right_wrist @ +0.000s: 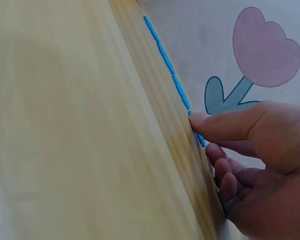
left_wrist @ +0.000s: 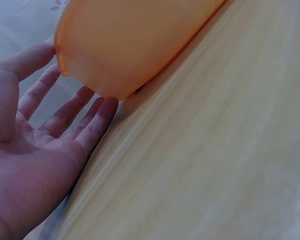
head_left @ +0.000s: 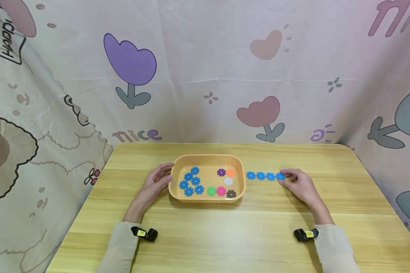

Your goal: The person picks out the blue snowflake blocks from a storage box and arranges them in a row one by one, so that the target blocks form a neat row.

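Observation:
A shallow orange-yellow plastic tray (head_left: 207, 200) sits on the wooden table. My left hand (head_left: 158, 180) is at its left end; in the left wrist view the thumb meets the rim and the loosely extended fingertips touch the wall. Several blue notched plastic discs (head_left: 189, 191) lie in the tray's left part. Its right part holds single discs: purple (head_left: 221, 172), orange (head_left: 230, 173), white (head_left: 228, 181), green (head_left: 211, 190), pink (head_left: 221, 191) and dark brown (head_left: 231, 193). Right of the tray, several blue discs (head_left: 260, 176) form a straight row. My right hand (head_left: 298, 185) pinches the row's rightmost blue disc (head_left: 280, 176).
Beyond the table's (head_left: 212, 235) back edge hangs a printed cloth (head_left: 191, 57) with flowers and letters, and it also rises at both sides. A black wrist camera (head_left: 144, 233) is strapped over each light sleeve.

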The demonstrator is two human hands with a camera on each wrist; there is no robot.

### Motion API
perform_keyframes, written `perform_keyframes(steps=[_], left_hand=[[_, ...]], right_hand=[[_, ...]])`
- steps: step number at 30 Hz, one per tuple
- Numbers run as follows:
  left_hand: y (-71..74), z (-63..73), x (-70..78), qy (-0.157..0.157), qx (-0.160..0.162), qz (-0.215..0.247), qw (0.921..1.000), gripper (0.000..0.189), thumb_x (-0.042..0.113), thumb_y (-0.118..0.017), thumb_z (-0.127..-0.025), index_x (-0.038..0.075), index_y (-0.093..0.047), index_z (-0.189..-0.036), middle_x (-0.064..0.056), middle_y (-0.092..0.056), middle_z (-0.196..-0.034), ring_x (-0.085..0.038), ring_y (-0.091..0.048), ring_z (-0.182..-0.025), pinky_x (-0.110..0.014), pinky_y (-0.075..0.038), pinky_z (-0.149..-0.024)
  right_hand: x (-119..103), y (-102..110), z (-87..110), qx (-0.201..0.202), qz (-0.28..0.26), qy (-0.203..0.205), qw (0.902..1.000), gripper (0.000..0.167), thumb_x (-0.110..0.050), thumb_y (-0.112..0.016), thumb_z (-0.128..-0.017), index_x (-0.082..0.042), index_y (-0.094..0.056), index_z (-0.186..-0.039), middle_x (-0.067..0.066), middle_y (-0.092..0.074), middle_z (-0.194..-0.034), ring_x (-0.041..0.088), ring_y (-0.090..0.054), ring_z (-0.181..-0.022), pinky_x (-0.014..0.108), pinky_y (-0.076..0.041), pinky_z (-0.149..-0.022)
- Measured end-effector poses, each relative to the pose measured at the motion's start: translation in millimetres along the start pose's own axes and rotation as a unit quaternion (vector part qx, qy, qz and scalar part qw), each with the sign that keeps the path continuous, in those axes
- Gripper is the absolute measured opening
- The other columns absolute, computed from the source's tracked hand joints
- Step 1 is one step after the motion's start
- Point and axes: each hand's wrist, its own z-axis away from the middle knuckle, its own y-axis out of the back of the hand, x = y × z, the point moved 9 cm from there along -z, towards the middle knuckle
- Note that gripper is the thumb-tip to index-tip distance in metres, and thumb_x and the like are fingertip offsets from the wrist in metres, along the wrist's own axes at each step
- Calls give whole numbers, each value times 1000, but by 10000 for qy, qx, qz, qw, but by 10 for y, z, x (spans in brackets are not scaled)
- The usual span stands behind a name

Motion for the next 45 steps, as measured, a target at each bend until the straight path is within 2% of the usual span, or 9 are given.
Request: perform_keyframes(steps=[13,21,24,32,39,45], left_hand=[[5,-3,-28,83,19,-40,10000,52,16,-63,-103,10,-44,-151,-15,-43,-156,-25,-49,-138,-33,-52,-103],[26,-13,-24,34,78,-103,9999,51,16,-63,-103,11,-45,-151,-13,-45,-155,-25,-52,-135,-33,-53,-103],[16,-10,-20,19,56,-99,9999,52,16,-63,-103,10,-45,-151,-15,-44,-155,-25,-52,-135,-33,-53,-103],[14,-6,-12,-9,74,-115,9999,50,15,-61,-104,10,-45,-151,-14,-44,-155,-23,-52,-134,-33,-53,-103],[-6,2,13,-9,42,-135,9999,51,16,-63,-103,10,-45,-151,-14,-44,-155,-25,-49,-138,-33,-52,-104],[-6,6,20,-15,66,-125,9999,52,15,-63,-103,10,-45,-151,-15,-44,-155,-27,-49,-138,-33,-52,-104]], right_hand=[[-15,49,34,67,-462,-92,9989,39,-11,-74,-96,3,-64,-131,20,-66,-113,26,-58,-94,20,-49,-72],[-238,110,38,207,-898,151,9956,38,-14,-69,-99,2,-62,-133,22,-64,-119,31,-60,-106,8,-48,-81],[-389,133,59,232,-1006,313,9942,38,-13,-70,-99,2,-62,-133,22,-64,-118,30,-62,-105,10,-50,-81],[-752,121,94,189,-1514,650,9862,36,-9,-71,-98,1,-63,-132,22,-63,-113,15,-63,-99,13,-54,-83],[-1049,-2,139,103,-1624,956,9820,32,-5,-71,-96,-2,-66,-127,19,-64,-111,21,-64,-98,21,-57,-81],[-1326,-191,113,-78,-1924,1157,9744,33,-2,-72,-94,-2,-67,-127,16,-65,-110,25,-64,-99,28,-59,-83]])
